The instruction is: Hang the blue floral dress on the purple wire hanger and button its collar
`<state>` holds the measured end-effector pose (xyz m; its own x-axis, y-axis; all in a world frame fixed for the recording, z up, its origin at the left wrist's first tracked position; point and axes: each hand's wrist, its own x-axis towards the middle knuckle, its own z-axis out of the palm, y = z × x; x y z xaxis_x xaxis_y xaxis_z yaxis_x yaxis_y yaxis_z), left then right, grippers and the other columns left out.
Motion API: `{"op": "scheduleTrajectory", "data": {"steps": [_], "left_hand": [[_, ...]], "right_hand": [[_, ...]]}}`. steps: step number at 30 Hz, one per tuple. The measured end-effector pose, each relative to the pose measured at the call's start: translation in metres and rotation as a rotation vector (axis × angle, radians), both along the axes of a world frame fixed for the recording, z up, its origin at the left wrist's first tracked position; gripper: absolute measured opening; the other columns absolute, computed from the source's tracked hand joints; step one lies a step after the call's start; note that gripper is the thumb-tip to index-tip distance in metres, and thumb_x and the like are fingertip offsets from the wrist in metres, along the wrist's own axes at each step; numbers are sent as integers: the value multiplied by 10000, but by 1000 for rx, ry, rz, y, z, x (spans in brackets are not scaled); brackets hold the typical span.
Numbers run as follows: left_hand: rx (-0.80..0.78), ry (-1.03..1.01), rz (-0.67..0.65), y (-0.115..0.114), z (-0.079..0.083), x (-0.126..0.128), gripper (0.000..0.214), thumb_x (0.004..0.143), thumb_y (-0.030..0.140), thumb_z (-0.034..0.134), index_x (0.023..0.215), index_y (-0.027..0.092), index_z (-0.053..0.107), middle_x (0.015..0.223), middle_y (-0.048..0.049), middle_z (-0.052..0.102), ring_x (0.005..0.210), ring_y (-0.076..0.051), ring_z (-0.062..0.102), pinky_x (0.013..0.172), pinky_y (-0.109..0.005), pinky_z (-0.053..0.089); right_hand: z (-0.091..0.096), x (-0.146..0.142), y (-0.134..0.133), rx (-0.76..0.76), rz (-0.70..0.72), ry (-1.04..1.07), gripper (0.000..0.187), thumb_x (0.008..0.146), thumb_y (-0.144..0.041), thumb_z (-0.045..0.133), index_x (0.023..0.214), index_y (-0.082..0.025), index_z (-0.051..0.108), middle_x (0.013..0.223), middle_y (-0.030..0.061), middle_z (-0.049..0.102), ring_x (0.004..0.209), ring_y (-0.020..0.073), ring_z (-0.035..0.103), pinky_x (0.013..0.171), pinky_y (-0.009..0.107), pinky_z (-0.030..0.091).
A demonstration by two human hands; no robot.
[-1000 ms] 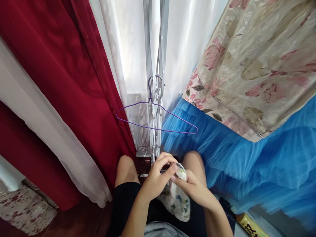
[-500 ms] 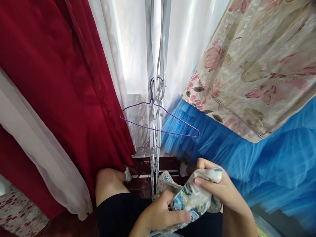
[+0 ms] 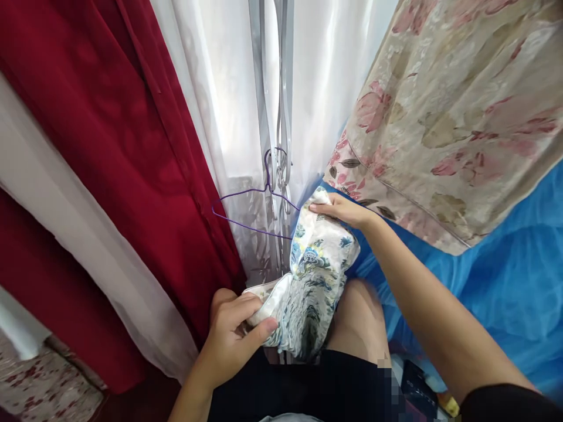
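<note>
Between my hands stretches a white garment with a blue and green floral print; its lower middle is gathered in tight ruffles. My left hand pinches its near left edge between thumb and fingers. Higher up, my right hand grips the upper right corner, thumb on top. Behind the cloth a thin purple hanger hangs from the white rack, its right end covered by the garment. What kind of garment this is, I cannot make out.
A white metal rack stands straight ahead before a white curtain. Dark red cloth hangs on the left, with a floral cloth and blue tulle to the right. A dark packet lies low at right.
The garment has been lifted and spread out from a bunch. My right hand moved up and forward with its corner; my left hand moved left and slightly up. The garment now overlaps the hanger.
</note>
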<state>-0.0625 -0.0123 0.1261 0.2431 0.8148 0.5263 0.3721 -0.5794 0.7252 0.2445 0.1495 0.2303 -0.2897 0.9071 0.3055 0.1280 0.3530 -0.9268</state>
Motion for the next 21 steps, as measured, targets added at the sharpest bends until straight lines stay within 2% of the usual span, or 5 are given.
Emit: {"op": "scheduleTrajectory", "data": {"steps": [3,6,10,14,21], "left_hand": [[-24,62,-33,-4,6,-18,301,881,388,693,648,205,643,645,-32,593,676,-204,570,677,-318,469],[14,100,-28,9,5,-41,231,905,332,669,713,203,664,716,-46,631,726,-215,595,705,-323,476],[234,261,106,61,-16,-78,185,839,321,739,687,224,694,705,-37,642,744,-221,573,922,-401,431],[184,421,247,122,-35,-107,128,854,364,703,847,255,768,849,-56,701,862,-249,591,968,-419,354],[160,412,505,184,8,-111,151,884,275,596,962,245,722,978,-89,712,1021,-302,522,1015,-445,301]], "right_hand": [[-4,-21,18,-198,204,46,323,680,-412,862,818,-138,763,768,52,740,662,175,654,618,277,512],[-11,-28,19,-270,252,123,298,677,-379,866,807,-139,747,734,43,741,619,167,659,588,272,519],[-8,-21,15,-264,214,174,388,658,-294,885,997,-153,761,737,13,747,636,165,675,581,254,518],[2,-12,17,-309,199,83,387,675,-319,886,997,-131,782,897,84,796,753,218,725,632,289,557],[3,-6,20,-362,180,2,376,666,-376,897,887,-88,797,830,128,796,655,229,720,576,315,553]]}}
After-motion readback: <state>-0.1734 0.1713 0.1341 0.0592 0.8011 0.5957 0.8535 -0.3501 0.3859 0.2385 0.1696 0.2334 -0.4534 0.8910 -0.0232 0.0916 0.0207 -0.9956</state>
